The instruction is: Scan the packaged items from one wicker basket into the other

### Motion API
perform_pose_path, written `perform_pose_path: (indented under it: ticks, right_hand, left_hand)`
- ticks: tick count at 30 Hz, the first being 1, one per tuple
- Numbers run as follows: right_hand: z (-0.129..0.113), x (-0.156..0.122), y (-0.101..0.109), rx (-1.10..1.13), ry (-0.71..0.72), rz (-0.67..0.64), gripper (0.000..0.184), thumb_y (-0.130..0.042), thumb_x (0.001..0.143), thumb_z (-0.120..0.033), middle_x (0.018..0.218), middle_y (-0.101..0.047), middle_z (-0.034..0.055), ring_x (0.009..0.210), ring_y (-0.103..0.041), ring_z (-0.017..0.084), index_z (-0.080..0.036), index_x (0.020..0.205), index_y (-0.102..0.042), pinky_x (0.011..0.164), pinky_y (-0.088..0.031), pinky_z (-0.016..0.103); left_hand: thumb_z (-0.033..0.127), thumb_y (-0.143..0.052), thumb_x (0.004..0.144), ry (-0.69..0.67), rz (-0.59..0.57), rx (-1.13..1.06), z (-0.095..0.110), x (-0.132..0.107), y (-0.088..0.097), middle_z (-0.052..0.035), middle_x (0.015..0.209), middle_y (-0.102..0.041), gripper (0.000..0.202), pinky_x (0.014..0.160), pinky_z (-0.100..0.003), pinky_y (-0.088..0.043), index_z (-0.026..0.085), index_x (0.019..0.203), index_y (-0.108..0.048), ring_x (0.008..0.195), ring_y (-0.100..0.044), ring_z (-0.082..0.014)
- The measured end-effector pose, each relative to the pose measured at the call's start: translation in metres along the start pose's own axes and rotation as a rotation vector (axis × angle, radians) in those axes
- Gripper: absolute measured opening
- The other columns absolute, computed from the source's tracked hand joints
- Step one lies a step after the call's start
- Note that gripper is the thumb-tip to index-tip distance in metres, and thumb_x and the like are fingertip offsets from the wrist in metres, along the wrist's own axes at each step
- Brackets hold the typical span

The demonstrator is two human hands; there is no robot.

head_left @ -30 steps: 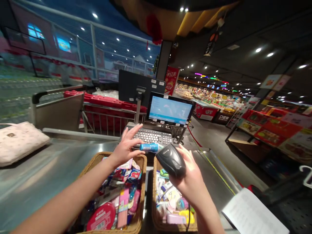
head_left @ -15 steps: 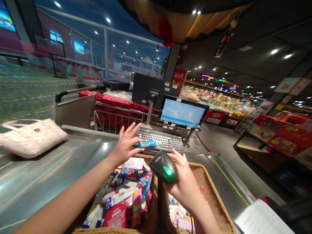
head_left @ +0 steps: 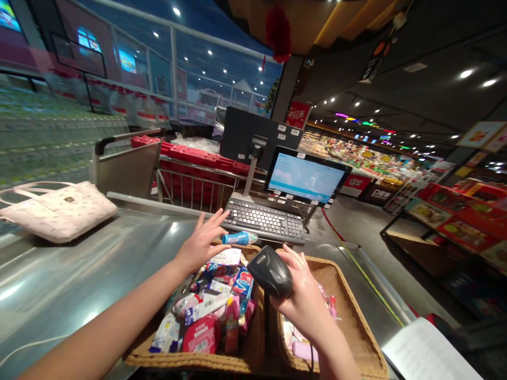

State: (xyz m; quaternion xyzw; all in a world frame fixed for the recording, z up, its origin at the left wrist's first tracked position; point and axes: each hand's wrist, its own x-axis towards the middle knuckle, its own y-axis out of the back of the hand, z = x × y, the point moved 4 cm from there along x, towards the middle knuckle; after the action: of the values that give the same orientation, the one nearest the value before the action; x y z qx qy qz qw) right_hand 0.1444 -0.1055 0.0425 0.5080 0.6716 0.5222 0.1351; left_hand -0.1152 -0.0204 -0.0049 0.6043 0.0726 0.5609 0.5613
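My left hand (head_left: 203, 240) pinches the end of a small blue tube (head_left: 239, 238) with a paler, clear-looking tip, between thumb and fingers; the other fingers are spread. The tube is above the far rim of the left wicker basket (head_left: 198, 361), in front of the keyboard. Wrapped in my right hand (head_left: 301, 287) is a black barcode scanner (head_left: 271, 272), its head pointing toward the tube. Its cable (head_left: 311, 359) hangs down below the wrist. Small boxed and packaged goods (head_left: 214, 306) fill the left basket. The right wicker basket (head_left: 348, 311) holds a few pink and white items, partly hidden by my forearm.
Behind the baskets stand a black keyboard (head_left: 265, 219) and a lit screen (head_left: 307, 177). A pale handbag (head_left: 59, 211) rests on the metal counter (head_left: 119, 258) at left. Printed paper (head_left: 430, 348) lies at lower right. A shopping cart (head_left: 194, 184) is beyond the counter.
The green light on the scanner has gone out. The tube and my left hand have lowered slightly, off the keyboard's front edge. My view has shifted a little.
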Motion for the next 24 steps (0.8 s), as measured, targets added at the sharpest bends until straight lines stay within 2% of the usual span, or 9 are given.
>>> perform_pose_path:
  ticks: [6, 10, 14, 20, 24]
  right_hand:
    - [0.004, -0.001, -0.010, 0.016, -0.026, -0.023, 0.049, -0.060, 0.069, -0.015, 0.130, -0.059, 0.0082, 0.139, -0.037, 0.036, -0.026, 0.117, -0.063, 0.114, -0.018, 0.068]
    - [0.004, -0.002, -0.016, 0.026, -0.051, -0.047, 0.051, -0.059, 0.070, -0.016, 0.131, -0.058, 0.0089, 0.140, -0.037, 0.035, -0.025, 0.120, -0.062, 0.115, -0.017, 0.067]
    - [0.004, -0.003, -0.022, 0.057, -0.067, -0.066, 0.051, -0.059, 0.071, -0.015, 0.131, -0.058, 0.0085, 0.141, -0.036, 0.034, -0.025, 0.121, -0.062, 0.116, -0.015, 0.066]
    - [0.008, -0.007, -0.030, 0.092, -0.070, -0.108, 0.048, -0.061, 0.071, -0.015, 0.129, -0.059, 0.0065, 0.140, -0.036, 0.034, -0.027, 0.117, -0.064, 0.116, -0.013, 0.067]
    - [0.014, -0.011, -0.030, 0.102, -0.083, -0.097, 0.049, -0.061, 0.069, -0.014, 0.129, -0.060, 0.0072, 0.140, -0.037, 0.035, -0.026, 0.116, -0.064, 0.115, -0.013, 0.068]
  left_hand:
    - [0.042, -0.058, 0.090, 0.102, -0.136, -0.011, -0.016, -0.036, -0.026, -0.0125, 0.154, -0.039, 0.022, 0.116, -0.066, -0.008, 0.021, 0.093, -0.063, 0.146, -0.027, -0.0291]
    - [0.042, -0.060, 0.089, 0.151, -0.186, -0.021, -0.020, -0.056, -0.039, -0.0133, 0.154, -0.038, 0.022, 0.116, -0.066, -0.010, 0.022, 0.098, -0.062, 0.146, -0.030, -0.0284]
    - [0.042, -0.060, 0.088, 0.174, -0.234, -0.027, -0.022, -0.071, -0.049, -0.0117, 0.154, -0.038, 0.021, 0.116, -0.065, -0.007, 0.022, 0.095, -0.061, 0.145, -0.031, -0.0273]
    - [0.047, -0.065, 0.083, 0.205, -0.320, -0.020, -0.027, -0.085, -0.051, -0.0124, 0.149, -0.046, 0.026, 0.116, -0.064, -0.010, 0.021, 0.085, -0.062, 0.140, -0.040, -0.0296]
    - [0.044, -0.066, 0.078, 0.210, -0.416, 0.029, -0.025, -0.088, -0.044, -0.0089, 0.149, -0.047, 0.023, 0.115, -0.067, -0.006, 0.021, 0.081, -0.063, 0.141, -0.037, -0.0323]
